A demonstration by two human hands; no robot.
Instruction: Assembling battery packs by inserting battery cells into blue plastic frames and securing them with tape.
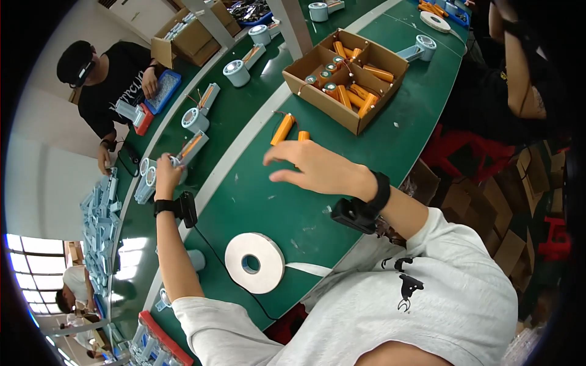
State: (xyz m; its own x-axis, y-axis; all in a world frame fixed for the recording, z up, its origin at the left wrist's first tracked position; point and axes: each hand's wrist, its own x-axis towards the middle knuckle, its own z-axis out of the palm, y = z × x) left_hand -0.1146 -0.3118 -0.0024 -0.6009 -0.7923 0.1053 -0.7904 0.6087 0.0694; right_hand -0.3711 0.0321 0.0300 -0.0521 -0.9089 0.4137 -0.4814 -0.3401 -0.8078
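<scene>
My left hand [168, 175] reaches over the green belt and is closed on the round end of a light-blue handheld fan housing [194, 148]. An orange battery lies in that housing's open handle. My fingers partly hide the round end. My right hand [320, 168] hovers above the table with fingers stretched and thumb apart, holding nothing. Just beyond its fingers lie an orange battery with wires [282, 129] and a second orange battery [303, 135], partly hidden by the hand. A roll of white tape [254, 263] lies flat between my forearms, its loose end trailing right.
A divided cardboard box [357, 122] of orange batteries stands ahead. More fan housings [195, 120] line the belt, beside a metal rail [244, 135]. A pile of light-blue parts [99, 213] is at left. Across sits a person [119, 85] with a blue tray; another is at right.
</scene>
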